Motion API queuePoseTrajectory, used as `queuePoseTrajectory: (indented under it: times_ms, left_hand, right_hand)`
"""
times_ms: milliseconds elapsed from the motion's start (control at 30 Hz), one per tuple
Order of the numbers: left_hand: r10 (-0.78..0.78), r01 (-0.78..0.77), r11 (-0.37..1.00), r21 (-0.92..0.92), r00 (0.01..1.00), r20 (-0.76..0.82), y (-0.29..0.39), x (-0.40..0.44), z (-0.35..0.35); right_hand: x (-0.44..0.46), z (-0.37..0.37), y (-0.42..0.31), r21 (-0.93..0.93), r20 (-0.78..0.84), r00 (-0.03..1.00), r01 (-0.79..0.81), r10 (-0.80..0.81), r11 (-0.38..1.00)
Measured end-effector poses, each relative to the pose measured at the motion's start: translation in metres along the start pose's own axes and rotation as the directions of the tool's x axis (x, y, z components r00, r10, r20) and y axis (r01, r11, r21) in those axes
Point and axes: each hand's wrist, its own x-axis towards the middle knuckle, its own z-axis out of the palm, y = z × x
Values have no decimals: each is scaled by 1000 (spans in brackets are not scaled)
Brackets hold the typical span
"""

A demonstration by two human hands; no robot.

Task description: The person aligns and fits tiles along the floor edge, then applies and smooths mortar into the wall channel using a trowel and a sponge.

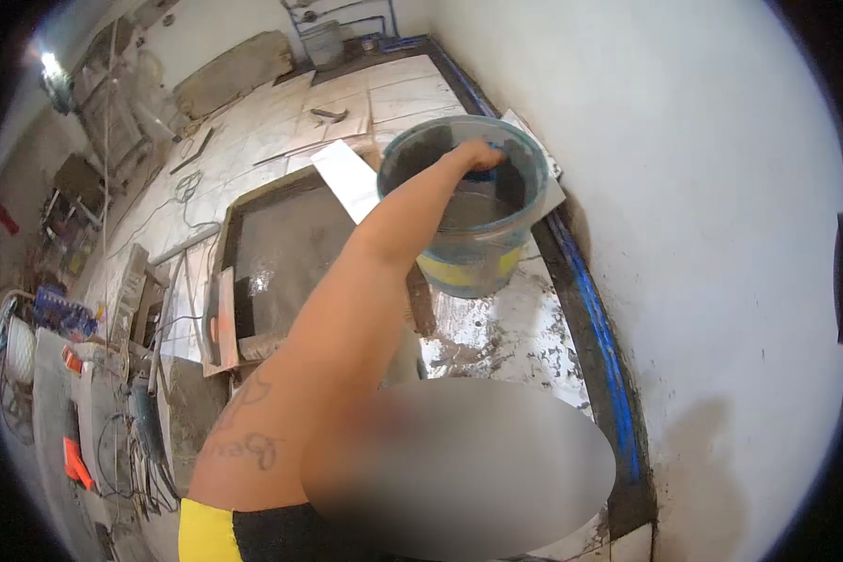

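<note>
A bare arm with dark lettering and a yellow and black sleeve reaches up from the lower left. Its hand, my left hand point(480, 155), is inside a clear, grey-stained bucket point(468, 245) with a yellow band. The fingers are closed at a small blue thing, too hidden to name, near the bucket's far right inner wall. Murky grey liquid or residue shows below the hand. My right hand is out of view, and a blurred oval covers the lower middle.
Left of the bucket lies a framed tray point(290, 239) of wet grey material, with a white board point(345, 178) between them. Blue pipes point(595, 318) run along the wall's foot at right. Tools and cables lie at left; another bucket point(323, 45) stands far back.
</note>
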Motion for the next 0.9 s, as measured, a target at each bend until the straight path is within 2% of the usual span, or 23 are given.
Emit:
queuePoseTrajectory:
  times_ms: [67, 100, 133, 167, 233, 300, 333, 367, 400, 467, 567, 633, 700, 800, 900]
  left_hand:
    - [59, -85, 992, 89, 962, 266, -18, -28, 13]
    - [117, -154, 984, 94, 939, 323, -36, -43, 22]
    - [167, -211, 974, 80, 911, 378, -44, -58, 30]
    - [181, -231, 970, 75, 893, 412, -45, -75, 32]
    - [188, -228, 973, 43, 885, 426, -57, -87, 53]
    - [161, -191, 981, 29, 892, 422, -64, -88, 66]
    - [151, -176, 984, 18, 891, 428, -67, -84, 69]
    - [139, -158, 987, 8, 893, 428, -71, -78, 65]
    - [130, -137, 990, -15, 891, 436, -71, -74, 60]
    - [105, -74, 993, -88, 892, 440, -79, -59, 52]
    - [34, 118, 946, -303, 892, 451, -88, -19, 41]
    - [-17, 259, 832, -491, 896, 443, -92, 12, 21]
    - [-43, 344, 662, -666, 905, 424, -89, 42, -8]
    - [-45, 351, 382, -855, 931, 362, -84, 80, -63]
    - [23, 303, 174, -937, 950, 312, -60, 108, -108]
  right_hand:
    - [-3, -14, 29, 23, 41, 996, 77, -78, 997]
    - [-20, -15, 14, 49, 106, 982, 152, -156, 987]
    - [-20, -21, -1, -495, 60, 983, -122, 174, 860]
    - [-58, 2, -77, -434, -125, 965, -262, 230, 862]
    - [-65, -6, -77, -464, -70, 975, -220, 212, 858]
    - [-51, 7, -31, -4, -217, 964, -157, 153, 988]
    - [-49, 10, -13, 52, -253, 964, -71, 82, 996]
    - [-46, 13, -7, 98, -284, 959, 33, -4, 995]
    - [-45, 14, -9, 133, -300, 954, 9, 31, 991]
    - [-48, 15, -7, 84, -329, 944, 59, -28, 995]
    - [-46, 9, -14, 121, -314, 949, 49, -8, 991]
    - [-46, 7, -17, 168, -296, 955, 30, 21, 985]
    - [-48, 6, -18, 205, -284, 958, 26, 34, 978]
    - [-50, 6, -18, 248, -267, 963, 32, 37, 968]
    - [-55, 7, -19, 269, -257, 965, 25, 47, 963]
